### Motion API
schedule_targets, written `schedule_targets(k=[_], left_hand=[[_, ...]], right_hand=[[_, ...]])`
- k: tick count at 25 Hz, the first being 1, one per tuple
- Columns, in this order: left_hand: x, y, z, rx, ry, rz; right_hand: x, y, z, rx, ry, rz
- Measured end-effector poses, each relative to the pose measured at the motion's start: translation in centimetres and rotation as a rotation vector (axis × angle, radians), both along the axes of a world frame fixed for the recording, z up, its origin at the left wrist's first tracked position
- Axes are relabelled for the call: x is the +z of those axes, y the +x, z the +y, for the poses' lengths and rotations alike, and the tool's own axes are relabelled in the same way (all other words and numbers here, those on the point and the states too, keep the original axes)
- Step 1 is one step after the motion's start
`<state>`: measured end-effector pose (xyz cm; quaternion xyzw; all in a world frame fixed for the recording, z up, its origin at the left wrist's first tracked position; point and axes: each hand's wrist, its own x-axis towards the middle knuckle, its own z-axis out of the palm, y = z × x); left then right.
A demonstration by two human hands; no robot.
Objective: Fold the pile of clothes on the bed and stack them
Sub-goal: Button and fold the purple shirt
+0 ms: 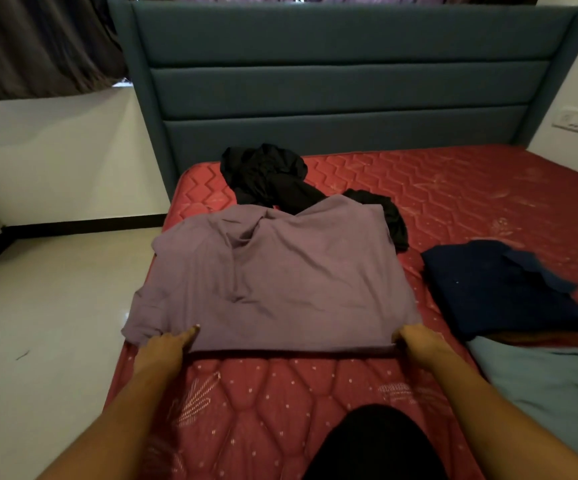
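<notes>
Evenly held: near hem of the shirt in both hands

Squarely ahead of the person, the mauve shirt (280, 271) lay spread on the red mattress (280, 393) of the bed, collar end toward the headboard (343, 88). Its long axis ran straight away from the person. The near hem ran crosswise, drawn taut between the two hands.

The left hand (164, 346) pinched the hem at its left corner, one digit lying on top of the cloth. The right hand (419, 341) was clamped on the right corner, fingers curled under the edge. Neither hand stood nearer than the other; each was at its own corner.

Judgement: the coming fold turns on that axis. The hem would need to travel forward, away from the body, with both hands in step.

Crumpled black clothes (266, 174) lay beyond the shirt, touching or partly under its far end. The folded navy stack (498, 289) sat to the right, nearer the right hand and apart from the shirt. A grey-blue cloth (550, 386) lay at the lower right.
</notes>
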<state>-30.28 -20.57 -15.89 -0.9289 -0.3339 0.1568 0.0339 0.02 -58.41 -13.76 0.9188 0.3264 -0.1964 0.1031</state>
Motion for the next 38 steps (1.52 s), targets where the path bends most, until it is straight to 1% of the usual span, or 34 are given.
schedule_targets(k=[3,5,7,8,9,10,11,12,13,14,16,19,20,21,23,24,26,27,29,30,31,32,33,35,37,38], left_hand=[[0.9,-0.5,-0.5,0.018,-0.081,0.164],[2.3,0.2,-1.6,0.088,-0.096,0.284],[3.9,1.3,-2.0,0.175,-0.112,0.469],[4.8,1.8,-1.8,0.223,-0.16,0.561],[5.4,2.2,-1.3,0.262,-0.228,0.647],[5.8,2.5,-0.7,0.271,-0.268,0.69],[6.4,2.7,0.0,0.265,-0.287,0.686],[6.9,3.1,0.8,0.251,-0.295,0.617],[7.5,3.5,1.4,0.218,-0.268,0.518],[8.0,3.8,2.0,0.178,-0.207,0.411],[9.2,5.2,3.7,0.158,-0.149,0.2],[9.1,8.6,6.6,0.255,-0.142,-0.052],[8.9,9.7,6.8,0.296,-0.115,-0.151],[8.3,11.0,7.0,0.341,-0.085,-0.285],[7.2,13.3,5.0,0.453,-0.043,-0.528],[6.9,14.3,3.6,0.467,-0.013,-0.571],[4.9,15.5,-0.3,0.389,0.053,-0.498],[3.5,16.0,-2.4,0.32,0.036,-0.477],[0.7,16.6,-7.5,0.155,-0.068,-0.428],[-0.4,16.8,-10.1,0.025,-0.113,-0.386],[-1.3,16.7,-12.6,-0.103,-0.123,-0.35],[-2.0,16.5,-14.5,-0.201,-0.116,-0.306],[-2.7,16.8,-15.4,-0.247,-0.113,-0.279],[-3.3,17.7,-15.5,-0.219,-0.151,-0.251],[-3.6,18.3,-15.4,-0.215,-0.176,-0.224],[-3.6,18.7,-15.5,-0.237,-0.17,-0.199]], right_hand=[[-0.4,0.5,0.4,0.05,-0.094,0.039],[-0.1,0.6,0.8,0.048,-0.195,0.126],[0.9,0.0,1.3,0.073,-0.339,0.214],[1.5,-0.3,1.4,0.078,-0.398,0.255],[2.0,-0.5,1.4,0.06,-0.415,0.287],[2.3,-0.4,1.5,0.043,-0.398,0.292],[2.8,-0.2,1.5,0.014,-0.342,0.274],[3.0,0.4,1.5,-0.032,-0.235,0.251],[2.9,1.3,1.3,-0.113,-0.082,0.235],[2.7,2.1,1.2,-0.215,0.107,0.23],[2.8,4.0,1.6,-0.42,0.393,0.235],[1.8,7.2,2.8,-0.591,0.654,0.259],[1.2,8.1,3.3,-0.606,0.722,0.222],[0.6,8.7,3.8,-0.601,0.791,0.142],[-0.9,9.5,4.3,-0.566,0.969,0.02],[-1.5,9.3,4.4,-0.504,1.066,0.012],[-3.2,8.1,4.1,-0.379,1.161,-0.034],[-4.3,7.2,3.7,-0.375,1.152,-0.068],[-6.1,5.2,2.7,-0.492,1.07,-0.146],[-6.7,4.1,2.3,-0.571,0.997,-0.225],[-6.9,2.8,1.9,-0.653,0.908,-0.307],[-6.9,1.7,1.6,-0.744,0.838,-0.346],[-6.6,1.0,1.5,-0.85,0.794,-0.312],[-5.7,0.9,2.2,-1.049,0.817,-0.136],[-4.8,1.8,3.4,-1.166,0.964,0.018],[-4.4,2.3,4.0,-1.193,1.051,0.066]])
